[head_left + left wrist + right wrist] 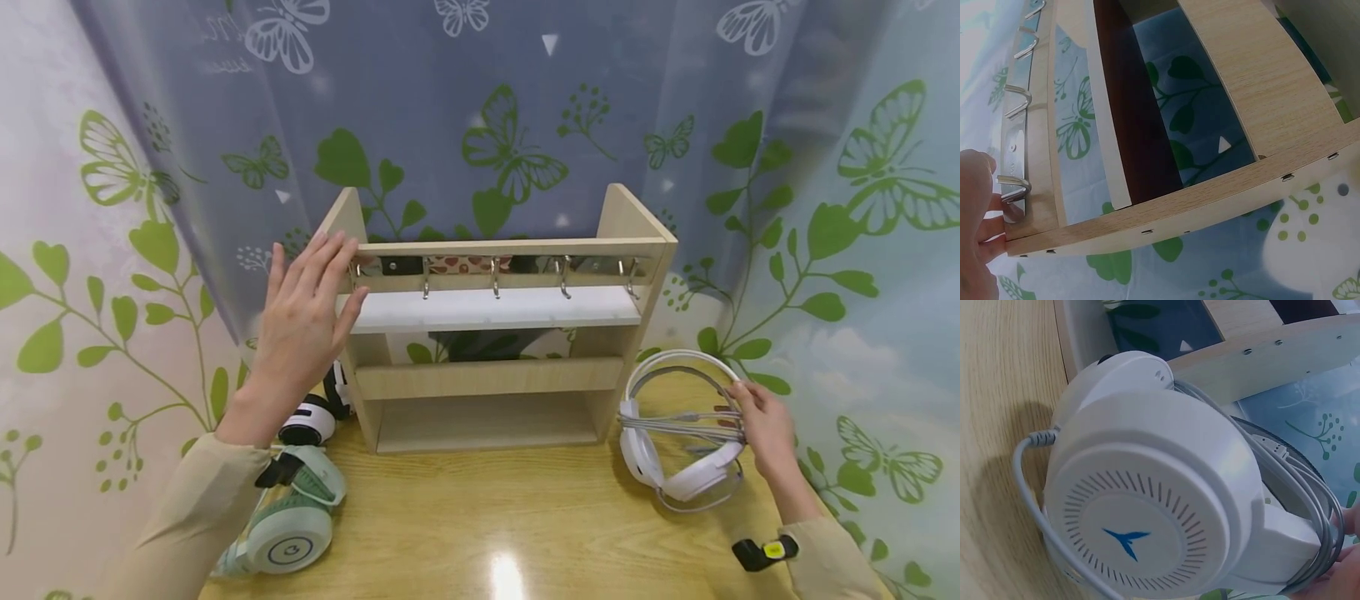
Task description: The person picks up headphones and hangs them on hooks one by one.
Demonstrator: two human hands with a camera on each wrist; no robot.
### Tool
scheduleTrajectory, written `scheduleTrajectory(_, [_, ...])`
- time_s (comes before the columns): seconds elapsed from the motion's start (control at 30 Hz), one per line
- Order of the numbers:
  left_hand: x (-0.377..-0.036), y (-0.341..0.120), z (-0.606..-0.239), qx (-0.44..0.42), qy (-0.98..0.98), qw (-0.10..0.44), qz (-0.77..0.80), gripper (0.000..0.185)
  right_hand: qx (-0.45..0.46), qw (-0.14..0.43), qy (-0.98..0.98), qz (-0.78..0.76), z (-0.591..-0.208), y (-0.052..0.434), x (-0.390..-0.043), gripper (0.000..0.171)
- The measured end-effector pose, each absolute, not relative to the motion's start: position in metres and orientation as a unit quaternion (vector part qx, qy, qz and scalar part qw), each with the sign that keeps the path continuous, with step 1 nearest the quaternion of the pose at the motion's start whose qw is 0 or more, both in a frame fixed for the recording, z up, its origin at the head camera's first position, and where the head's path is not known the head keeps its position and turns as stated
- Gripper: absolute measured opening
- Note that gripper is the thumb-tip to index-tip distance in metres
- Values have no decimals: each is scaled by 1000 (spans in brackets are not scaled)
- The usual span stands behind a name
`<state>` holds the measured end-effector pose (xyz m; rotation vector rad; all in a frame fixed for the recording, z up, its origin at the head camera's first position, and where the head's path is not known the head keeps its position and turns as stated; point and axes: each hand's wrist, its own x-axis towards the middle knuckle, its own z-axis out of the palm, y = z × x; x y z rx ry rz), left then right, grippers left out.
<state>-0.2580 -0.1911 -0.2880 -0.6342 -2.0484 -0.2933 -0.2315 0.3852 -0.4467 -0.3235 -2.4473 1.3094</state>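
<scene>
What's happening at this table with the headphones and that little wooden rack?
A person rests the left hand, fingers straight, against the top left corner of a wooden rack fitted with metal hooks. The right hand holds white headphones with their cable wrapped round, lying on the table. Green headphones lie at left.

I am at a staged tabletop booth, not a lived-in room. A printed curtain [480,108] of green leaves and butterflies closes off the whole background, upper left to upper right of the frame. A pale wooden tabletop [480,517] fills the bottom. At centre stands a small wooden rack [495,325] with metal hooks [495,279]. Headphones lie lower left [288,525] and right [682,433].
</scene>
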Motion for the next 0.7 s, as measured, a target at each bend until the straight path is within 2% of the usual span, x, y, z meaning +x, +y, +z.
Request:
scheduleTrajectory(0.17, [-258,-191,-288,-259,-833,473,-123,60,-82,177,-835,514,-449,387,-226,59])
scheduleTrajectory(0.33, [-258,-191,-288,-259,-834,472,-123,60,-62,173,-845,502,-448,387,-218,61])
scheduleTrajectory(0.6, [-257,-191,-288,-259,-836,469,-121,60,-77,219,-841,488,-448,383,-210,50])
scheduleTrajectory(0.7, [-257,-191,-288,-259,-836,468,-121,60,-69,242,-831,497,-450,381,-209,37])
